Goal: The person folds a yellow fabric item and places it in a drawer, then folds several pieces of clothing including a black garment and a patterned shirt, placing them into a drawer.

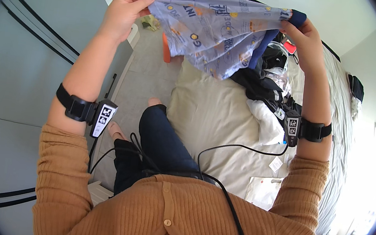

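Note:
A light blue printed garment (pixel 215 33) with dark navy trim hangs stretched between my two raised hands. My left hand (pixel 125 11) pinches its upper left corner between thumb and fingers. At the other end, my right hand (pixel 304 40) grips the upper right corner beside a navy cuff or band (pixel 298 18). The cloth sags in folds below the taut top edge, and its lower tip hangs over the far part of the bed (pixel 206 109). Behind the garment, part of an orange object (pixel 166 48) is hidden.
Dark clothes (pixel 261 82) and a white cloth (pixel 265 121) lie heaped on the bed. A small white tag (pixel 276 164) and a cream bag (pixel 263 190) are nearer me. Grey cabinets (pixel 22 74) stand left. Black cables (pixel 240 146) run from my forearm devices across my lap.

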The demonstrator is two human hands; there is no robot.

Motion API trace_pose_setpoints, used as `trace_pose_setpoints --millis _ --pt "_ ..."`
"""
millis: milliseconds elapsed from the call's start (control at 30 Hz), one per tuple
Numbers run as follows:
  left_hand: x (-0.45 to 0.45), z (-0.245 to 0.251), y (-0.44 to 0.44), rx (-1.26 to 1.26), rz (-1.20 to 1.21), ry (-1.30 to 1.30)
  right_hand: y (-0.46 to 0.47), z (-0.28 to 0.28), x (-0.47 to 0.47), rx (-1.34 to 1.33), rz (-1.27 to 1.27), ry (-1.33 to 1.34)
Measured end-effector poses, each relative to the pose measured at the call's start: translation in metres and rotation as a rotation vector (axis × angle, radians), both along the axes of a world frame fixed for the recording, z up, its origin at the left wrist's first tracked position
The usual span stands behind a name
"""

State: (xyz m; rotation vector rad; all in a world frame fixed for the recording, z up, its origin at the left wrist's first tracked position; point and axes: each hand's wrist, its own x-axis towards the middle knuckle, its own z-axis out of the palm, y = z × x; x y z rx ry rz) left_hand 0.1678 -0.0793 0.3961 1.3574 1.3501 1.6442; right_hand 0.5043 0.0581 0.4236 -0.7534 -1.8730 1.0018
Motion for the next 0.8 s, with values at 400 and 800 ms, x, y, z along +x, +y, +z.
trace_pose_setpoints --millis 400,800 --pt "0.041 -0.155 -0.116 -1.145 -0.692 0.068 -0.146 -0.17 0.066 -0.493 0.218 -0.719" --pt "0.052 -0.214 -0.078 -1.133 -0.79 0.365 -0.142 -0.238 0.085 -0.457 0.347 -0.672"
